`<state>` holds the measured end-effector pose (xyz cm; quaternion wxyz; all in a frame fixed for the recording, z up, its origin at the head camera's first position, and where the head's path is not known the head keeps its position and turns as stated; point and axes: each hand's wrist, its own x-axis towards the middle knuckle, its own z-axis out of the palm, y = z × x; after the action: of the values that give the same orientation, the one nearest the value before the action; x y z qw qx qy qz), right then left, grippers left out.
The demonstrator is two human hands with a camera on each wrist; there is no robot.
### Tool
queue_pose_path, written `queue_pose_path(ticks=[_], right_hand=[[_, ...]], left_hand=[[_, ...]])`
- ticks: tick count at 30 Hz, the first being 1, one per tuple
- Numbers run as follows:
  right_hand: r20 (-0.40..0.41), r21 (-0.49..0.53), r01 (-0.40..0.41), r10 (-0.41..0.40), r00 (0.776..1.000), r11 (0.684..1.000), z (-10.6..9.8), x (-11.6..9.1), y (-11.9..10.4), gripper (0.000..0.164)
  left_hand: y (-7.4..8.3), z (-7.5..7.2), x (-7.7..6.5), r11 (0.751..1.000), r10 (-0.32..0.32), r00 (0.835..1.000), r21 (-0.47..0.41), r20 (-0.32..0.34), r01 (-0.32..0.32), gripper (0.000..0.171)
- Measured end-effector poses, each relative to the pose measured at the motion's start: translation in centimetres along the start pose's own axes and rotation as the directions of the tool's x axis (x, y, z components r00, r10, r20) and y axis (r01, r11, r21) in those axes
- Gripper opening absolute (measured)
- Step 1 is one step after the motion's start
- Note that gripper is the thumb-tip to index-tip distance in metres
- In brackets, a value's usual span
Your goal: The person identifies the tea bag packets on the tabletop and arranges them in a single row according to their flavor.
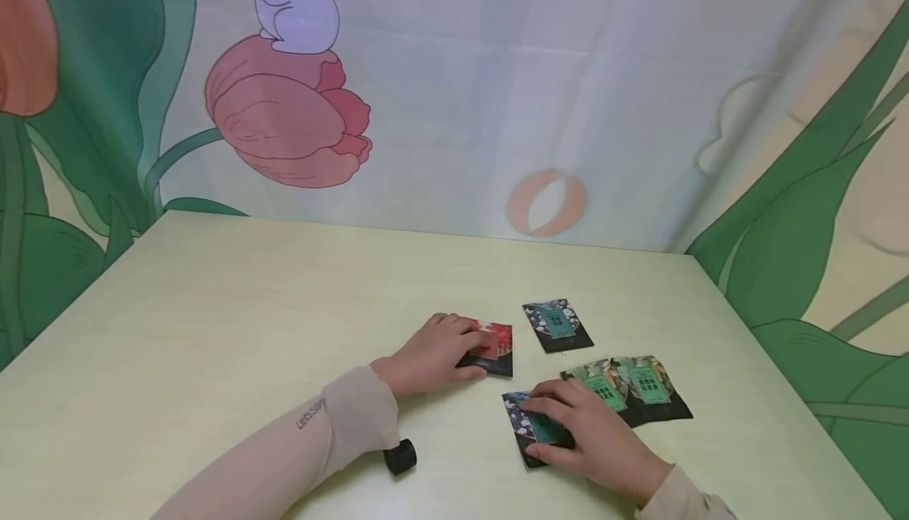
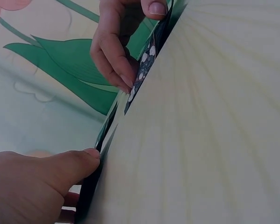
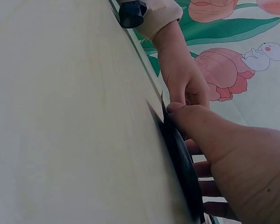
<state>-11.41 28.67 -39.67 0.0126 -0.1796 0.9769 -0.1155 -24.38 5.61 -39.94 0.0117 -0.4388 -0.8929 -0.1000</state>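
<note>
In the head view my left hand (image 1: 443, 354) lies over a flat packet (image 1: 503, 338) with a red floral print and a black lower part. Its thumb is at the packet's near edge and its fingers reach across the top. My right hand (image 1: 589, 437) holds a dark blue floral packet (image 1: 518, 419) with a teal label, thumb at the lower edge and fingers over the face. In the right wrist view this packet (image 3: 181, 161) shows as a thin dark edge between thumb and fingers, close over the table.
Beyond the right hand lie two overlapping green-patterned packets (image 1: 649, 386). Farther back rests another blue floral packet (image 1: 557, 324). A black cylindrical piece (image 1: 401, 457) sits by the left cuff. Behind the pale table (image 1: 248, 307) hangs a printed curtain (image 1: 440, 110).
</note>
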Motion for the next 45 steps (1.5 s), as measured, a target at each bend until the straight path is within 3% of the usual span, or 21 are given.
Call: queue_pose_path(ticks=[22,45], right_hand=[[-0.002,0.004,0.000,0.000,1.000,1.000,0.0,0.0,-0.1,0.059],[-0.019,-0.006,0.011,-0.011,1.000,1.000,0.1,-0.2,-0.1,0.057]], left_hand=[[-0.4,-1.2,-2.8,0.997,0.025,1.000,0.067,0.014,-0.026,0.052],[-1.4,-1.4,-5.7,0.993,0.067,0.998,0.097,-0.020,-0.065,0.048]])
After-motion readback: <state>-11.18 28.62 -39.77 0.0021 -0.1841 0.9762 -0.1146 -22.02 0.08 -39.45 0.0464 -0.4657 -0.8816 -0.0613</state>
